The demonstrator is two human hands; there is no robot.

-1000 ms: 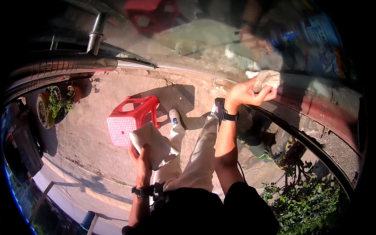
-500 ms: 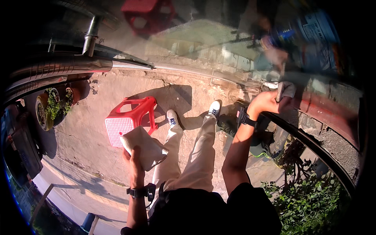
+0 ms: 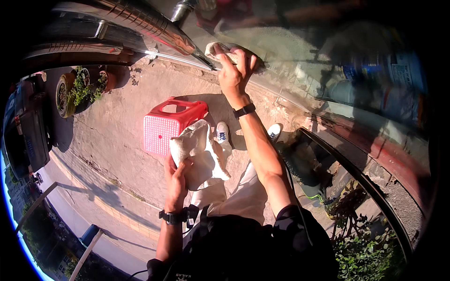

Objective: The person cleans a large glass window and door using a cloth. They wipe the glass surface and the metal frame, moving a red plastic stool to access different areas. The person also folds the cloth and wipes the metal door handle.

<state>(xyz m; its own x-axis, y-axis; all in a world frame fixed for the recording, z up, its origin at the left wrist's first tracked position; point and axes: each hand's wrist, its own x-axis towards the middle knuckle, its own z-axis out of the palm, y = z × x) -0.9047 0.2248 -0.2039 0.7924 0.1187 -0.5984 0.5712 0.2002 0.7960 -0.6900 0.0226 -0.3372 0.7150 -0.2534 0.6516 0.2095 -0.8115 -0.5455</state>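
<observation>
My right hand (image 3: 234,75) presses a bunched, pale cloth (image 3: 216,49) against a glass pane (image 3: 286,61), its fingers bent over the cloth. That arm reaches forward across the view, near the pane's lower metal edge. Lower and to the left, my left hand (image 3: 176,185) grips a larger white towel (image 3: 199,152), with the thumb on its face. The towel is partly folded and hangs in front of my legs. Both wrists wear black bands.
A red plastic stool (image 3: 161,133) with a checkered seat stands left of my feet. A shiny metal handle (image 3: 140,23) juts out at the upper left. Potted plants (image 3: 70,93) stand at the far left. A dark frame (image 3: 361,175) and a leafy bush (image 3: 370,253) lie to the right.
My right hand has swept from the right to the upper middle of the glass with its cloth. The left hand has shifted slightly right and up, the towel showing more unfolded.
</observation>
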